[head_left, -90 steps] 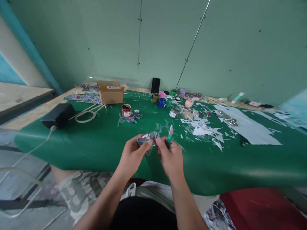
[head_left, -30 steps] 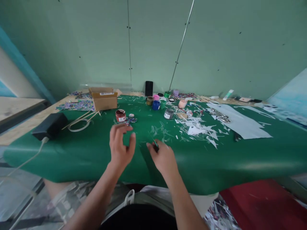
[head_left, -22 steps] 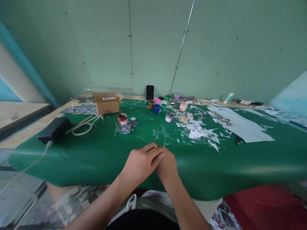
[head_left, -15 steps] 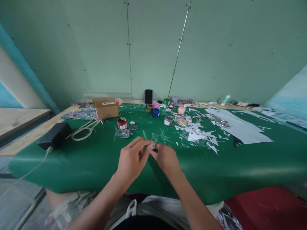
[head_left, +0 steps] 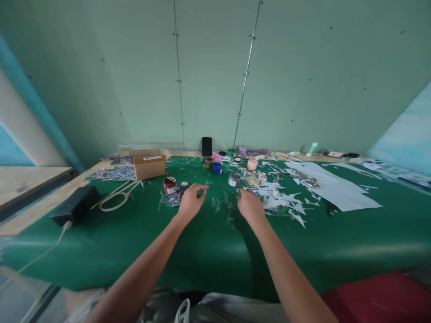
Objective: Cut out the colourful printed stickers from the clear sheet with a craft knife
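Observation:
My left hand [head_left: 191, 202] reaches forward over the green mat [head_left: 134, 242]. Its thumb and forefinger are pinched on a small greyish bit I cannot make out. It hovers just right of a red jar [head_left: 169, 185] and some patterned paper pieces [head_left: 174, 200]. My right hand [head_left: 249, 204] is stretched out, back up and fingers loosely spread. It sits just short of a grey jar [head_left: 235, 180] and beside a heap of white paper scraps [head_left: 279, 197]. Nothing shows in that hand.
A cardboard box [head_left: 148, 163], a loop with wooden sticks [head_left: 112, 202] and a black block with a cable [head_left: 76, 205] lie on the left. Small paint pots [head_left: 217, 168] and a phone [head_left: 206, 146] stand at the back. Scissors [head_left: 305, 178] rest on a white sheet [head_left: 330, 188] to the right.
Three seconds ago both hands held a patterned piece and a green knife near the table edge. They then met over the mat, and now they have parted and reached further forward.

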Demonstrator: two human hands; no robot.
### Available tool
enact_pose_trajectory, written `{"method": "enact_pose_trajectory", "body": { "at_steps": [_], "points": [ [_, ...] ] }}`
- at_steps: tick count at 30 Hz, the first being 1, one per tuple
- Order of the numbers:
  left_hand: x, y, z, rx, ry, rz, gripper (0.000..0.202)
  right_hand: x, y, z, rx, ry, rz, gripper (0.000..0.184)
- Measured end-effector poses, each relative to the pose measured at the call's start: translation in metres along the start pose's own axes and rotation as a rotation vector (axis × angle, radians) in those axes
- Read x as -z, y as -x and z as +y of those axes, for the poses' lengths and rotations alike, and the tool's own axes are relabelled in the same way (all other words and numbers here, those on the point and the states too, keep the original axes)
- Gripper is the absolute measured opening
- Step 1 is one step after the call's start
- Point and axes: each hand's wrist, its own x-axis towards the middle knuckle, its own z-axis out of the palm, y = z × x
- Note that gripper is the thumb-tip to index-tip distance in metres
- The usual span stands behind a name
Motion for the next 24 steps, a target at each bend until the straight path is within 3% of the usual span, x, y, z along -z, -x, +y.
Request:
{"method": "enact_pose_trajectory", "body": {
  "at_steps": [8, 13, 19, 24],
  "points": [
    [-0.003, -0.001, -0.021, 0.083, 0.072, -0.043, 0.024, -0.028, -0.012, 0.007, 0.037, -0.031, 0.185, 0.026],
    [-0.003, 0.001, -0.020, 0.041, 0.098, -0.079, 0.020, -0.026, -0.010, -0.007, 0.209, -0.197, 0.311, 0.024],
    [-0.003, 0.001, -0.018, -0.011, 0.121, -0.152, 0.019, -0.033, -0.002, -0.029, 0.488, -0.366, 0.309, 0.024],
    [-0.006, 0.000, -0.019, -0.016, 0.158, -0.208, 0.021, -0.037, 0.006, -0.031, 0.563, -0.395, 0.264, 0.018]
  ]
}}
